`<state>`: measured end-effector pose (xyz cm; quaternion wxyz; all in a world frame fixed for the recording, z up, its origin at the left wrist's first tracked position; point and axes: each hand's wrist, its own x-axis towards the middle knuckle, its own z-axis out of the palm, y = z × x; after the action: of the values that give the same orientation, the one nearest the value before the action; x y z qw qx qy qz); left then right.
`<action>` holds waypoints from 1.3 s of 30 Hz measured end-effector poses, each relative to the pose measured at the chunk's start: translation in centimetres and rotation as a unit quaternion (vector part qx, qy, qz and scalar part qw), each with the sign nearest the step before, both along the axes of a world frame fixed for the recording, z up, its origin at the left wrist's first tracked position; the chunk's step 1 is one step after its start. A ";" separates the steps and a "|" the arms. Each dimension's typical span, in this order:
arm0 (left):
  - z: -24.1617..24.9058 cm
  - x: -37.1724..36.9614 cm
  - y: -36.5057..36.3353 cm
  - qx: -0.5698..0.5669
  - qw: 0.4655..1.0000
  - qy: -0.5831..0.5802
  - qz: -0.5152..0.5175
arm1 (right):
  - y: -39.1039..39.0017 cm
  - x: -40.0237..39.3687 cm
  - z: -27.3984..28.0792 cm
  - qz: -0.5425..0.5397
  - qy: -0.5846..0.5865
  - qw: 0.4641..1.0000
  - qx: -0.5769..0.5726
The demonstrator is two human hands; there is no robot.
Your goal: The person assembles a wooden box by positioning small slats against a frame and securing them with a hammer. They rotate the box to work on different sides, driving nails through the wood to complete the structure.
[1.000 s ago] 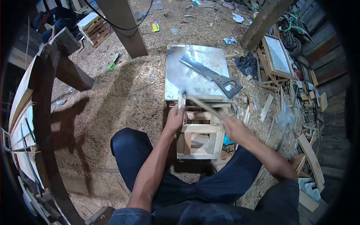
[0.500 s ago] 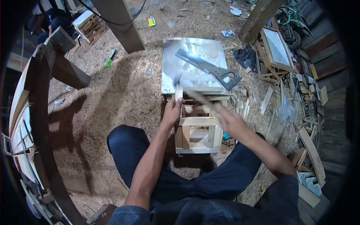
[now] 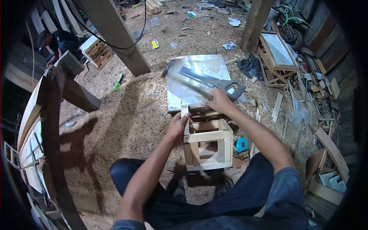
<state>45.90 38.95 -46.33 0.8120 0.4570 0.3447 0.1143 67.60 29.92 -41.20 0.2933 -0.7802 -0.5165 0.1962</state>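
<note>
My right hand [image 3: 219, 102] is closed round the handle of a hammer [image 3: 189, 86], whose head hangs over the left side of a low, pale-topped bench. In my left hand [image 3: 178, 125] a short wooden strip [image 3: 185, 111] is gripped near its end, at the far left corner of a small wooden frame [image 3: 209, 167]. The frame, built of pale slats, stands between my knees against the bench [image 3: 176, 100]. A handsaw [image 3: 203, 78] lies across the bench top, its dark handle to the right, partly behind the hammer.
A teal tape measure [image 3: 242, 145] lies right of the frame. Wooden posts [image 3: 124, 42] rise from a floor strewn with shavings. Offcuts [image 3: 331, 151] pile up along the right wall, near a glass-topped wooden piece [image 3: 278, 50]. Another person [image 3: 63, 41] crouches at the far left.
The hammer head has gone from beside the strip's upper end to farther forward and left. My right hand moved forward; my left still grips the strip. The view has tilted up slightly.
</note>
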 end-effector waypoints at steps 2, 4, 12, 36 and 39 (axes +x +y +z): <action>0.5 -0.2 0.6 -0.006 1.000 0.016 -0.018 | 0.1 -0.8 1.6 0.011 0.030 0.995 -0.099; 0.7 -0.3 0.9 -0.019 0.999 0.007 -0.044 | -0.3 -0.8 0.7 0.066 -0.020 0.995 -0.066; 4.7 -2.3 0.5 0.041 0.988 0.024 -0.145 | -3.6 -1.3 -0.8 0.039 -0.049 0.994 0.086; -0.4 -5.7 -1.8 0.021 0.987 -0.162 -0.004 | -15.0 -8.0 0.3 -0.146 0.078 0.974 0.153; -0.6 -5.5 -1.5 0.018 0.988 -0.152 -0.011 | -15.1 -9.4 3.9 -0.114 0.106 0.985 0.074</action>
<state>40.42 37.50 -46.92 0.8476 0.4529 0.2103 0.1793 58.19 14.80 -37.29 0.4233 -0.7850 -0.4036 0.2043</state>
